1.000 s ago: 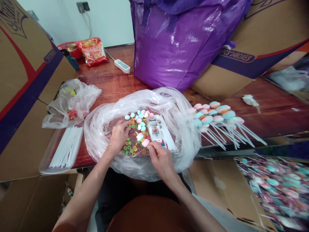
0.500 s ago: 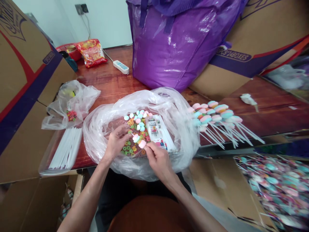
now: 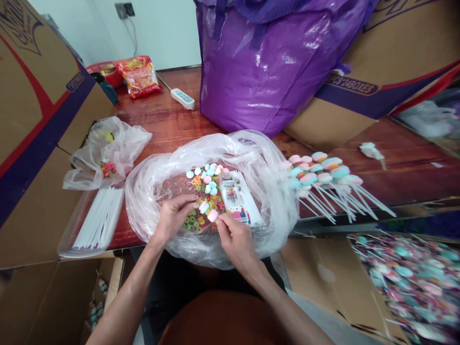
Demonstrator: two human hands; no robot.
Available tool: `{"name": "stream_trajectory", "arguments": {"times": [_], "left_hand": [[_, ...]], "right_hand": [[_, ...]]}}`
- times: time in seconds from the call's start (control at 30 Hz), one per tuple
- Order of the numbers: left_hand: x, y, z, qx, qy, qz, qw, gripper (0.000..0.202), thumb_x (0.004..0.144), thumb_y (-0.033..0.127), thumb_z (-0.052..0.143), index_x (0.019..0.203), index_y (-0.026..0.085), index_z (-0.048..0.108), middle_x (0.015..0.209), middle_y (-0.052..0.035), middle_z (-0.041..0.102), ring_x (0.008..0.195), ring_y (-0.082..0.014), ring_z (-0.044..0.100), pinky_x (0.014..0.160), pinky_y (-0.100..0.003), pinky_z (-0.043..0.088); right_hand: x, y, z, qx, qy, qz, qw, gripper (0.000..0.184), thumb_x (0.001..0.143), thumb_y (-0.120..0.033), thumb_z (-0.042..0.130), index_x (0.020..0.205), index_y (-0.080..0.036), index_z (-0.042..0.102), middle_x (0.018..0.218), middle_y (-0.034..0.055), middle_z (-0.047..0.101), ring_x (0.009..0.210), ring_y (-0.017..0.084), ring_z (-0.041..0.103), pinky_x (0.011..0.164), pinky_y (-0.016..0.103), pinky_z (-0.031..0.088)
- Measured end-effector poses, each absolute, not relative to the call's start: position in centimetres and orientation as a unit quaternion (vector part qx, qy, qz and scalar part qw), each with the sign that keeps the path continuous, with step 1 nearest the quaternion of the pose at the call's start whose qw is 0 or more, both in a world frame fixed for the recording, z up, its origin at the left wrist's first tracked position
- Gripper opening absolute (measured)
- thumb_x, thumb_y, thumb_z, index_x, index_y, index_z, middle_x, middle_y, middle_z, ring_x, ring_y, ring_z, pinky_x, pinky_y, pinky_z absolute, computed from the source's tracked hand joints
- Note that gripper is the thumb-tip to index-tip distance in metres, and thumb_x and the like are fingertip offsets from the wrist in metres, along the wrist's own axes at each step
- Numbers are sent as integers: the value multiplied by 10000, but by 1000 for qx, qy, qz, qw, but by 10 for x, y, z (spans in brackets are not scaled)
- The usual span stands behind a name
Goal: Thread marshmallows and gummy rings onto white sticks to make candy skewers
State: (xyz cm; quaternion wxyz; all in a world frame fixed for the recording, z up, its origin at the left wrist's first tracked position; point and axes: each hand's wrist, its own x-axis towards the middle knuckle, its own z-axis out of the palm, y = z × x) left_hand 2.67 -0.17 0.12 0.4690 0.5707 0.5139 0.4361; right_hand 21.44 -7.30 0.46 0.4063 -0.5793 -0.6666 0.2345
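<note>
A big clear plastic bag (image 3: 258,158) lies open on the wooden table, holding loose candy rings (image 3: 194,221), pastel marshmallow pieces (image 3: 208,173) and a white printed packet (image 3: 239,197). My right hand (image 3: 233,237) pinches a thin stick with pink and white marshmallow pieces (image 3: 208,211) threaded on it. My left hand (image 3: 174,213) is curled beside it, fingertips at the top piece of the skewer, over the candy rings.
Finished marshmallow skewers (image 3: 323,175) lie right of the bag. White sticks in a clear sleeve (image 3: 98,223) and a small candy bag (image 3: 108,148) are left. A purple tote (image 3: 273,62), cardboard boxes (image 3: 32,120), a power strip (image 3: 182,98) and a box of skewers (image 3: 409,278) surround.
My left hand moved from the candy rings toward the skewer tip. The skewer in my right hand shifted slightly left and down.
</note>
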Motion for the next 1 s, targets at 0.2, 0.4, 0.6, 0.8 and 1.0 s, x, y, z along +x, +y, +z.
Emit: {"name": "stream_trajectory", "arguments": {"times": [0.2,0.4,0.6,0.8,1.0], "left_hand": [[31,-6,4,530,518,446,502,256,745,401,786,880,184,795,922,-52,787,844,-199,713,801,-305,573],[32,-8,7,534,491,436,533,229,737,349,803,904,191,799,926,-49,790,855,-192,721,827,-300,575],[38,-12,6,575,490,421,503,185,789,334,753,903,198,807,924,-56,791,864,-204,728,848,-315,573],[47,-4,13,566,476,426,521,331,829,393,711,1096,207,768,1053,-62,775,888,-206,721,828,-319,574],[69,23,17,663,545,394,329,261,852,194,637,1087,192,748,931,-50,746,744,-164,664,735,-280,523]], "right_hand": [[213,-71,3,-542,-686,226,429,245,989,-195,431,794,-192,578,634,-22,549,520,105,489,542,223,365],[210,-70,1,-533,-693,213,436,243,990,-172,419,796,-198,563,635,-19,553,533,114,486,555,235,359],[207,-64,-1,-531,-695,223,430,239,978,-175,421,771,-204,537,627,-22,548,532,117,484,551,238,348],[213,-63,3,-569,-626,277,456,275,986,-226,435,716,-213,486,584,-47,504,533,105,485,574,218,374],[226,-72,3,-603,-580,265,480,278,977,-266,457,710,-211,512,588,-50,488,525,96,455,552,211,366]]}}
